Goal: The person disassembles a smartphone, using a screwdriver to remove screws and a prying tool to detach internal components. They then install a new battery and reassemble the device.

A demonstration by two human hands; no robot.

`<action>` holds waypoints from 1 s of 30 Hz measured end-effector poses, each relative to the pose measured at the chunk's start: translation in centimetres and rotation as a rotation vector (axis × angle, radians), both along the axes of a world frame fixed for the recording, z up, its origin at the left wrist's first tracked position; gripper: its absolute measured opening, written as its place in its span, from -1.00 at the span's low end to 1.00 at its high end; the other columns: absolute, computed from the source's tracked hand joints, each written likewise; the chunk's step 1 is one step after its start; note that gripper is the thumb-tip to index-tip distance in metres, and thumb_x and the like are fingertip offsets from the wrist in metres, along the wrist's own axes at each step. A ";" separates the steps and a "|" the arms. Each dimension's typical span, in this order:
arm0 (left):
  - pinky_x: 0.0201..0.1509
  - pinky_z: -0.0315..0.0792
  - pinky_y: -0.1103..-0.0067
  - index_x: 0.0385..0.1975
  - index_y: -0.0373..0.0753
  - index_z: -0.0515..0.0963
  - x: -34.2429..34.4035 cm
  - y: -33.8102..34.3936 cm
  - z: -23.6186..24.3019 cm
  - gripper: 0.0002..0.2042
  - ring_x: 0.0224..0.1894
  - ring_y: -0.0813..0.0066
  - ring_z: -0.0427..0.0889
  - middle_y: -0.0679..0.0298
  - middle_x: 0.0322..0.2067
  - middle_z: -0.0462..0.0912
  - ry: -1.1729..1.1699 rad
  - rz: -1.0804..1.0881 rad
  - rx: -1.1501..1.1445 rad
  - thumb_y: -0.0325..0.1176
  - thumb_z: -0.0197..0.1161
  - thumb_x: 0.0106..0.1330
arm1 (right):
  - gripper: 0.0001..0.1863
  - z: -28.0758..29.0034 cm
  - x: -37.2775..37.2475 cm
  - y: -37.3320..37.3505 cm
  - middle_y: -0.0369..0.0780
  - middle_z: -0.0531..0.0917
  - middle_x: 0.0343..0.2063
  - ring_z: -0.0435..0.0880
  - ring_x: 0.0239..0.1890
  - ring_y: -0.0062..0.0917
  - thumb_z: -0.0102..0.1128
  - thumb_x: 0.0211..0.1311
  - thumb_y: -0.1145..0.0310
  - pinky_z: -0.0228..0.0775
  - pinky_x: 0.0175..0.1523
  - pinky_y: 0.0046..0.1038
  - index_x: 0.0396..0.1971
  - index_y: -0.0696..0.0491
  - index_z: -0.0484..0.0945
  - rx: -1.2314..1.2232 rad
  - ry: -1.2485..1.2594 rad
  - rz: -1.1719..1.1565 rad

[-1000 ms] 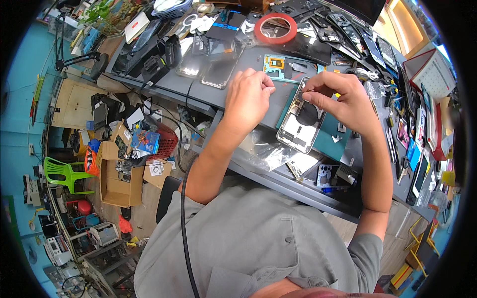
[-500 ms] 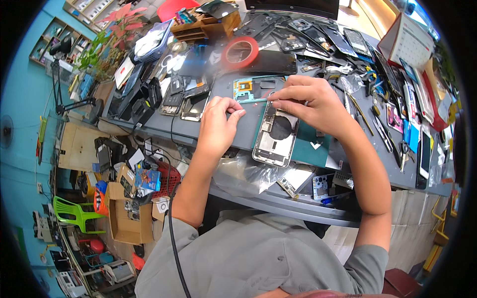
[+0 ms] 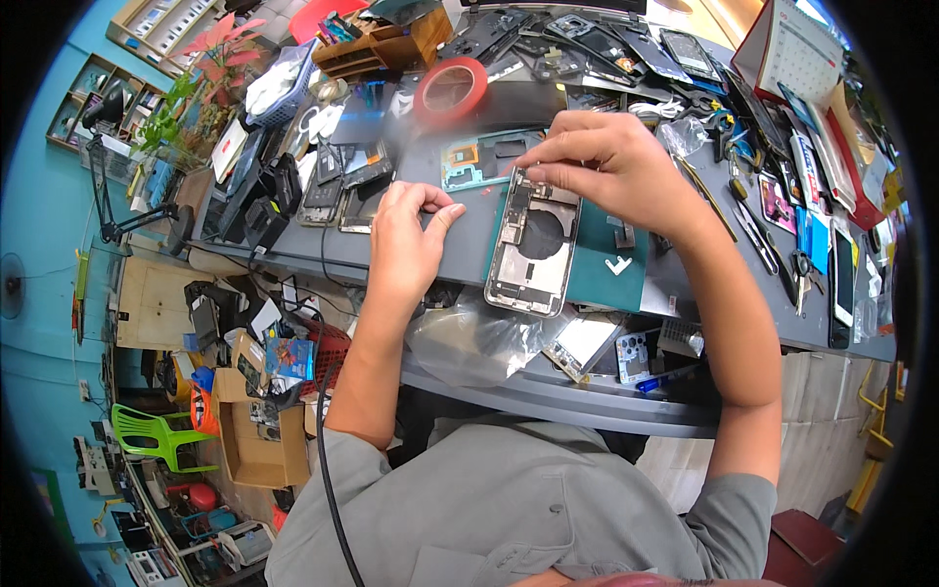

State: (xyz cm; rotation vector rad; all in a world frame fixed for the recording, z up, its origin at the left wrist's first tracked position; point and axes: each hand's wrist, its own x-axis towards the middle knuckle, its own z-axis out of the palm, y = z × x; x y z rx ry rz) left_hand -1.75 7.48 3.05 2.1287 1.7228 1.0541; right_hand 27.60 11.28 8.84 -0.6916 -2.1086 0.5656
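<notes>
An opened phone housing (image 3: 528, 269), silver with a large dark round patch, lies on a green mat (image 3: 606, 264) in front of me. Over its far end, the thumb and forefinger of my right hand (image 3: 606, 166) are pinched together; whatever they hold is too small to make out. My left hand (image 3: 403, 235) hovers left of the housing, fingers curled and thumb tip close to the forefinger. Anything between them cannot be made out. Beyond the housing lies a light-blue phone frame (image 3: 469, 176) with an orange part, close to my right fingertips.
A roll of red tape (image 3: 473, 90) lies farther back, with phone parts (image 3: 587, 44) behind it. Pliers, tweezers (image 3: 758, 240) and scissors (image 3: 802, 266) are on the right. Dark phone parts (image 3: 269, 210) crowd the left. A clear plastic bag (image 3: 469, 342) sits at the near edge.
The whole view has shifted slightly, so the desk things appear higher and farther left. Both hands keep nearly the same pose around the phone housing.
</notes>
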 end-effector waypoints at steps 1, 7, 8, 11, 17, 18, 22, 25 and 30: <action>-0.10 0.57 0.47 -0.19 -0.36 0.77 0.0 -0.1 -0.1 -0.83 -0.29 0.46 0.63 0.23 -0.24 0.72 0.005 0.007 0.000 -0.43 0.61 0.36 | -0.82 -0.1 0.1 0.2 -0.17 0.72 -0.40 0.70 -0.35 -0.34 0.58 0.35 0.38 0.54 -0.20 -0.30 -0.13 0.11 0.90 -0.007 0.012 0.003; -0.06 0.55 0.50 -0.17 -0.36 0.76 0.2 -0.3 -0.2 -0.86 -0.25 0.45 0.64 0.21 -0.22 0.71 -0.062 -0.031 0.036 -0.47 0.56 0.40 | -0.81 0.4 0.4 0.3 -0.17 0.75 -0.37 0.77 -0.29 -0.31 0.56 0.36 0.33 0.59 -0.12 -0.29 -0.12 0.08 0.91 0.045 -0.041 0.010; -0.05 0.55 0.50 -0.17 -0.37 0.75 0.6 0.2 -0.6 -0.87 -0.25 0.44 0.64 0.21 -0.22 0.71 -0.086 -0.058 0.042 -0.48 0.55 0.41 | -0.81 0.4 0.9 0.4 -0.16 0.75 -0.36 0.78 -0.28 -0.30 0.56 0.36 0.33 0.60 -0.11 -0.29 -0.12 0.07 0.91 0.075 -0.046 0.003; -0.02 0.53 0.53 -0.17 -0.36 0.72 0.0 0.4 -1.2 -0.90 -0.19 0.47 0.63 0.24 -0.21 0.66 -0.051 -0.104 0.062 -0.50 0.49 0.47 | -0.80 -0.2 0.7 1.0 -0.16 0.80 -0.31 0.82 -0.22 -0.25 0.54 0.34 0.32 0.65 -0.07 -0.25 -0.14 0.09 0.92 0.086 0.003 0.025; -0.02 0.49 0.50 -0.16 -0.36 0.61 -0.5 -0.3 -1.1 -0.92 -0.19 0.44 0.55 0.22 -0.18 0.59 0.003 -0.112 0.060 -0.52 0.39 0.54 | -0.81 -1.8 -0.2 1.6 -0.18 0.80 -0.30 0.83 -0.21 -0.23 0.54 0.31 0.32 0.64 -0.05 -0.23 -0.16 0.07 0.92 0.118 0.010 0.061; -0.03 0.49 0.49 -0.16 -0.37 0.61 -0.3 -0.2 -1.0 -0.92 -0.20 0.42 0.55 0.22 -0.18 0.59 0.032 -0.119 0.067 -0.52 0.38 0.54 | -0.83 -2.0 0.0 1.6 -0.19 0.76 -0.35 0.79 -0.26 -0.25 0.53 0.35 0.35 0.59 -0.13 -0.23 -0.15 0.07 0.91 0.161 0.039 0.080; -0.01 0.52 0.41 -0.10 -0.38 0.64 -0.1 0.0 -0.9 -0.88 -0.20 0.33 0.55 0.17 -0.15 0.63 0.010 -0.090 0.026 -0.50 0.43 0.50 | -0.83 -2.2 0.3 1.6 -0.15 0.80 -0.32 0.83 -0.23 -0.21 0.53 0.32 0.35 0.64 -0.09 -0.22 -0.17 0.07 0.92 0.164 0.012 0.041; -0.02 0.50 0.43 -0.08 -0.38 0.66 -0.1 -0.1 -0.3 -0.85 -0.22 0.37 0.52 0.20 -0.15 0.63 0.028 -0.068 0.019 -0.48 0.46 0.49 | -0.84 -2.2 0.3 1.2 -0.17 0.80 -0.32 0.84 -0.22 -0.22 0.54 0.32 0.36 0.65 -0.08 -0.21 -0.17 0.06 0.92 0.113 0.022 0.031; -0.08 0.46 0.50 -0.13 -0.39 0.67 -0.6 0.2 -0.4 -0.84 -0.26 0.49 0.47 0.28 -0.19 0.58 0.021 -0.087 -0.011 -0.41 0.47 0.54 | -0.84 -1.9 0.5 1.0 -0.20 0.77 -0.33 0.82 -0.24 -0.25 0.56 0.32 0.35 0.62 -0.11 -0.24 -0.16 0.04 0.92 0.069 -0.017 0.022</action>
